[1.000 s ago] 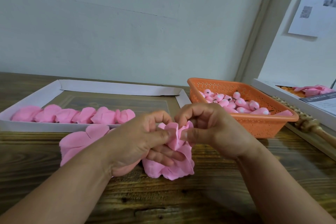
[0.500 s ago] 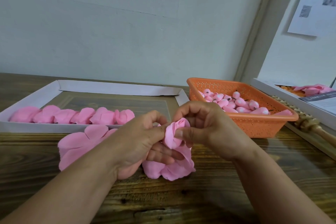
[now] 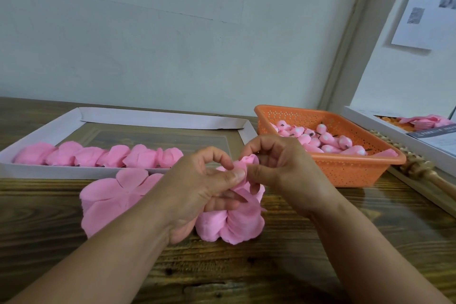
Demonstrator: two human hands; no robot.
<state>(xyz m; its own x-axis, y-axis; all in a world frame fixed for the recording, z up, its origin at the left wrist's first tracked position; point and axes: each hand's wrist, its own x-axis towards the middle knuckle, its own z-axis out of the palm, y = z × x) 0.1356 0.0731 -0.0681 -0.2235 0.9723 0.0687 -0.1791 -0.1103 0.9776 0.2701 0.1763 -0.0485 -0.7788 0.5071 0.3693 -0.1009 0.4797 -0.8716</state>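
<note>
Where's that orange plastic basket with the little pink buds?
In the head view, the orange plastic basket sits on the dark wooden table, right of centre, just behind the right hand and beside the white cardboard tray.

Both forearms reach in from below and meet at the pink petal flower. The left hand, on the flower's left, pinches its top between thumb and forefinger, with the lower fingers curled against it. The right hand, on its right, pinches the same top with curled fingers.
</note>
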